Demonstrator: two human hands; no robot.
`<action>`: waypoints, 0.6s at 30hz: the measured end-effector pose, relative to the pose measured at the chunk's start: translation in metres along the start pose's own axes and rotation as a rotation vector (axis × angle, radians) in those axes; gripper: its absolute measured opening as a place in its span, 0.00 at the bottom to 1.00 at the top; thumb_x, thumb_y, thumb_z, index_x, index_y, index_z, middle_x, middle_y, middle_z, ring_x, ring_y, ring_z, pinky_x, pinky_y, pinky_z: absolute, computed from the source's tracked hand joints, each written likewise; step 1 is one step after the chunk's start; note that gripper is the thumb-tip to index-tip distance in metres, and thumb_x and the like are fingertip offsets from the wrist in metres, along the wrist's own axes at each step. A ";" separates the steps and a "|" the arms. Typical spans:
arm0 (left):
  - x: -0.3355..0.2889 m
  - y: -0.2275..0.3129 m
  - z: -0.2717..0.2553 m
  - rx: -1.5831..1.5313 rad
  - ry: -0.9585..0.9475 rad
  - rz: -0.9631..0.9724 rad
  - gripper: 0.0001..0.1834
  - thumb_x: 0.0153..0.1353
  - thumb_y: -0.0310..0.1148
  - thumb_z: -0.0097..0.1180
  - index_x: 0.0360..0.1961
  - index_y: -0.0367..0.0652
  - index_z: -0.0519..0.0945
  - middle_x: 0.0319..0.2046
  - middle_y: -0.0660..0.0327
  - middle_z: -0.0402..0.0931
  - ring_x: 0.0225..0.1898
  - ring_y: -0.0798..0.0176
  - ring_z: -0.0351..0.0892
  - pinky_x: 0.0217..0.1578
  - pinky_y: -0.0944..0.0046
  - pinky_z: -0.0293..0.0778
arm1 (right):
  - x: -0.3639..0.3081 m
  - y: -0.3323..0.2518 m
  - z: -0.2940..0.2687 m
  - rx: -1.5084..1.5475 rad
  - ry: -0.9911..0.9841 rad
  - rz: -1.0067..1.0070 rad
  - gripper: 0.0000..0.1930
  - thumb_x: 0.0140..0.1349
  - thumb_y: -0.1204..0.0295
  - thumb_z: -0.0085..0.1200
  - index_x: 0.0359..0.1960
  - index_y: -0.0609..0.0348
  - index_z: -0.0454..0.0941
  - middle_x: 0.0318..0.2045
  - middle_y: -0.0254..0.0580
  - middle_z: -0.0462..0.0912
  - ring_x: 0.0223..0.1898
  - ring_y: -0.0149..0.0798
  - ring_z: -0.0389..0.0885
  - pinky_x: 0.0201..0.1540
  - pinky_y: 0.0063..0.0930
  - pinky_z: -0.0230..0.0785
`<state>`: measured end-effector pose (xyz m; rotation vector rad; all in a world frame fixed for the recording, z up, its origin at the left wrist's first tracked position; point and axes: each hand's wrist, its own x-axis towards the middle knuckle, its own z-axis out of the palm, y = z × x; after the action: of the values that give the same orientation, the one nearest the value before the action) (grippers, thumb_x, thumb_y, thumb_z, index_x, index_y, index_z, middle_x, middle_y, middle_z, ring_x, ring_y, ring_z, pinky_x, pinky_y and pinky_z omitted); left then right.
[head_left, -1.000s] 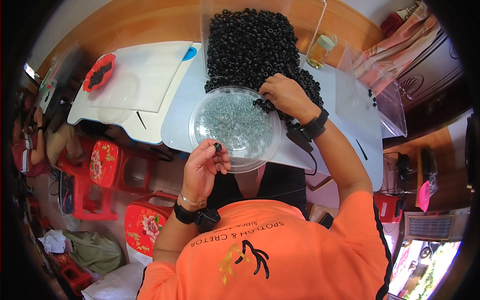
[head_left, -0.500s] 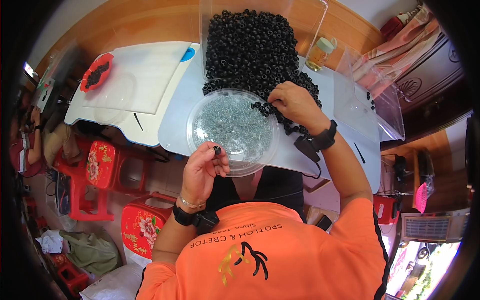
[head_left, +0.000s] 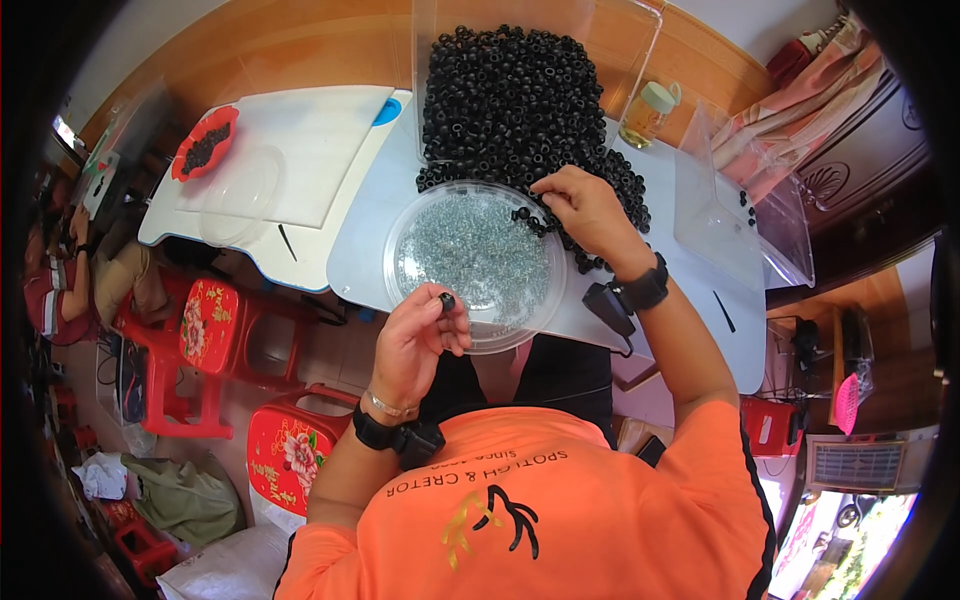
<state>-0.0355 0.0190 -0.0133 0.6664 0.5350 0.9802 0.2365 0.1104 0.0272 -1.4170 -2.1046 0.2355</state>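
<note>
Between the thumb and fingers of my left hand (head_left: 410, 340) is a small black ring-shaped piece (head_left: 447, 301), held just over the near edge of a round clear plastic tray (head_left: 492, 341). Many tiny clear glassy beads (head_left: 465, 245) cover the tray's floor. My right hand (head_left: 592, 215) is closed in a pinch above the tray's far right rim; what its fingertips hold, if anything, is hidden. Right beside those fingertips, a few black ring pieces (head_left: 530, 222) lie inside the tray. Beyond it spreads a large heap of the same black pieces (head_left: 510, 100), partly under my right hand.
A clear box (head_left: 640, 50) surrounds the back of the heap. To its right stand a lidded jar of yellowish liquid (head_left: 648, 113) and another clear container (head_left: 790, 235). A red dish (head_left: 207, 143) sits on the white table at left. Red stools (head_left: 212, 325) stand below; a person (head_left: 75, 290) sits far left.
The whole view has shifted slightly. My left hand still holds its black piece by the tray's near edge, and my right hand stays by the far right rim with little visible movement.
</note>
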 end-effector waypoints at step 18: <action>0.016 -0.005 0.017 -0.074 -0.173 0.111 0.12 0.67 0.37 0.44 0.40 0.38 0.72 0.36 0.51 0.78 0.35 0.62 0.77 0.36 0.68 0.72 | -0.065 -0.097 0.028 1.166 -0.086 0.383 0.10 0.64 0.73 0.53 0.43 0.66 0.81 0.34 0.36 0.83 0.38 0.26 0.78 0.44 0.20 0.70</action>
<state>-0.0134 0.0260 -0.0071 0.7130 0.3107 1.0299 0.1614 0.0169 0.0242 -1.0063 -1.2507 1.4094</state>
